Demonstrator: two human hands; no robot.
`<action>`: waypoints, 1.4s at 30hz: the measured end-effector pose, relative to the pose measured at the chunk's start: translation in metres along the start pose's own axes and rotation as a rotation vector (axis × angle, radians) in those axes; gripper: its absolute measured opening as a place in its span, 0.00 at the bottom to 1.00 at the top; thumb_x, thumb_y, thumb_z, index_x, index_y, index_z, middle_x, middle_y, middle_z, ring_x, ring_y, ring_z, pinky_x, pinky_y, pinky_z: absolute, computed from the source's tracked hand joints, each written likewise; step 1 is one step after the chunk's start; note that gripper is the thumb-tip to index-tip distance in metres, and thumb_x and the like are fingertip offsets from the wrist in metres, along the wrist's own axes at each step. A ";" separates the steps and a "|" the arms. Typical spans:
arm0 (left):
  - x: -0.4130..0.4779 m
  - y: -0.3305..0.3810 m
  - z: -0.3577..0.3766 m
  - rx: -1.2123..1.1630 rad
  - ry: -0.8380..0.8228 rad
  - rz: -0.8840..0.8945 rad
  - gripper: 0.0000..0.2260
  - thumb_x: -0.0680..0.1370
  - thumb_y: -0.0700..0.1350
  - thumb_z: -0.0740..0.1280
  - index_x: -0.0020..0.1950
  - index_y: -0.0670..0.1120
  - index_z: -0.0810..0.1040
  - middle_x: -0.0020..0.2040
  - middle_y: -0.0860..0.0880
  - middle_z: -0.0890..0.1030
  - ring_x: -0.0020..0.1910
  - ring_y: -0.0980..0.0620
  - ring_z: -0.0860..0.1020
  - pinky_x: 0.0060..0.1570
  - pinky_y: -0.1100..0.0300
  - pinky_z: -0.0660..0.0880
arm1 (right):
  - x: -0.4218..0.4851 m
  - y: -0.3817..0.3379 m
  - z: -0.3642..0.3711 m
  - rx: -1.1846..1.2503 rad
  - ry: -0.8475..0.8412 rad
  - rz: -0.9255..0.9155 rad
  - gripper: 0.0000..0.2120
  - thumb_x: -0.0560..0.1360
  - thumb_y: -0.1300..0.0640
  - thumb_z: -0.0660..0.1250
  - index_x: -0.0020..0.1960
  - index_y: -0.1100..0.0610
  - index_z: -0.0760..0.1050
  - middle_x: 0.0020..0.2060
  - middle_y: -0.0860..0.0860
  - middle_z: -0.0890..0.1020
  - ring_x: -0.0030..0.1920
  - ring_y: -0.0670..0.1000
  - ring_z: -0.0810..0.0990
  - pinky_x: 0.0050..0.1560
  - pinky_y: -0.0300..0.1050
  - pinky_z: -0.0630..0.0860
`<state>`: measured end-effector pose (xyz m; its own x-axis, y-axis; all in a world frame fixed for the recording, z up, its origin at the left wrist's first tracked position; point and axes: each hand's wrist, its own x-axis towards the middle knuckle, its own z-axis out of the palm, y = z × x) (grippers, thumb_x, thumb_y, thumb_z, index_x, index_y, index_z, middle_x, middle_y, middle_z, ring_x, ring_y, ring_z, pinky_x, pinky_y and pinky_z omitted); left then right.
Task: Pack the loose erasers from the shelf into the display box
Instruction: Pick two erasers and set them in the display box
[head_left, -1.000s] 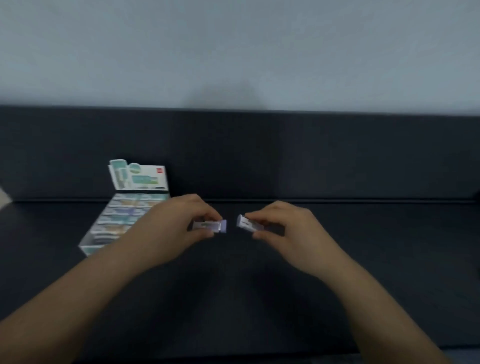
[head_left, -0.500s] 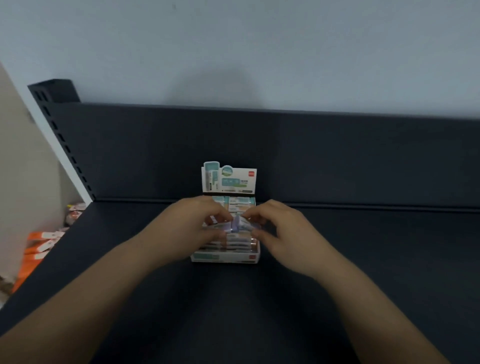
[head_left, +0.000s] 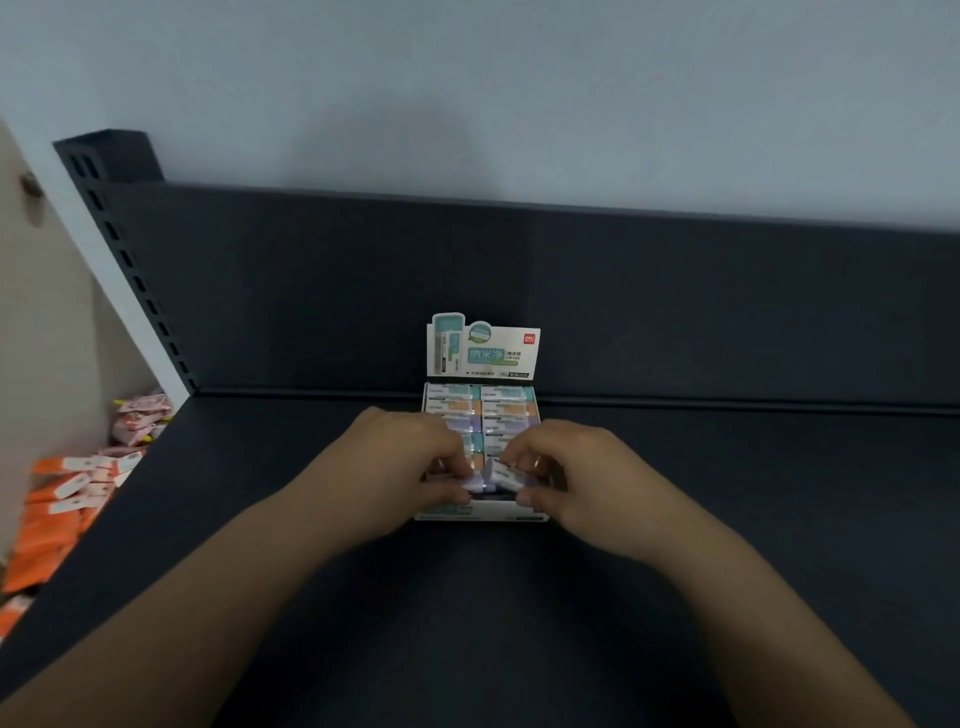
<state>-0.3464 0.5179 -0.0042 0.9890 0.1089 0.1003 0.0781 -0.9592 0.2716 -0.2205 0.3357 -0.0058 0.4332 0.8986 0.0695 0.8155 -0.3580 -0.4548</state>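
Light: dim, bluish, flat.
Shadow: faint soft patch on wall.
Focus: display box print fairly sharp; orange packets smeared.
Edges: shelf back panel bows.

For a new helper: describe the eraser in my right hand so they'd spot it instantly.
On the dark shelf, a display box with an upright printed card stands by the back panel. Over its near end, the right hand pinches a purple eraser in a white sleeve, tilted, unlike the packed erasers lying flat.

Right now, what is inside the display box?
Rows of wrapped erasers, teal, orange and purple, fill the back of the display box. The left hand and right hand, their grips pinching two loose erasers, cover the front rows.
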 end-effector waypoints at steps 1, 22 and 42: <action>0.000 -0.001 0.000 -0.005 -0.003 -0.004 0.09 0.72 0.58 0.70 0.49 0.58 0.80 0.42 0.62 0.75 0.45 0.62 0.74 0.51 0.59 0.71 | 0.000 0.000 0.000 -0.008 -0.003 0.003 0.15 0.73 0.55 0.72 0.58 0.47 0.75 0.46 0.39 0.72 0.41 0.36 0.73 0.41 0.25 0.69; -0.005 -0.005 0.002 0.222 -0.069 0.079 0.21 0.71 0.68 0.53 0.55 0.65 0.79 0.45 0.61 0.69 0.46 0.61 0.65 0.48 0.58 0.57 | -0.008 0.005 -0.007 -0.410 -0.138 -0.191 0.15 0.79 0.45 0.60 0.64 0.40 0.75 0.53 0.44 0.71 0.50 0.47 0.64 0.52 0.45 0.71; 0.056 0.078 0.013 -0.011 -0.025 0.130 0.16 0.74 0.62 0.64 0.60 0.61 0.73 0.52 0.61 0.73 0.51 0.62 0.73 0.54 0.61 0.72 | -0.085 0.092 -0.062 -0.230 0.126 0.064 0.20 0.76 0.43 0.63 0.67 0.42 0.70 0.58 0.38 0.71 0.61 0.44 0.70 0.65 0.44 0.69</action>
<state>-0.2830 0.4456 0.0102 0.9935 -0.0229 0.1113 -0.0522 -0.9619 0.2682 -0.1580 0.2109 0.0017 0.5195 0.8387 0.1636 0.8443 -0.4743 -0.2494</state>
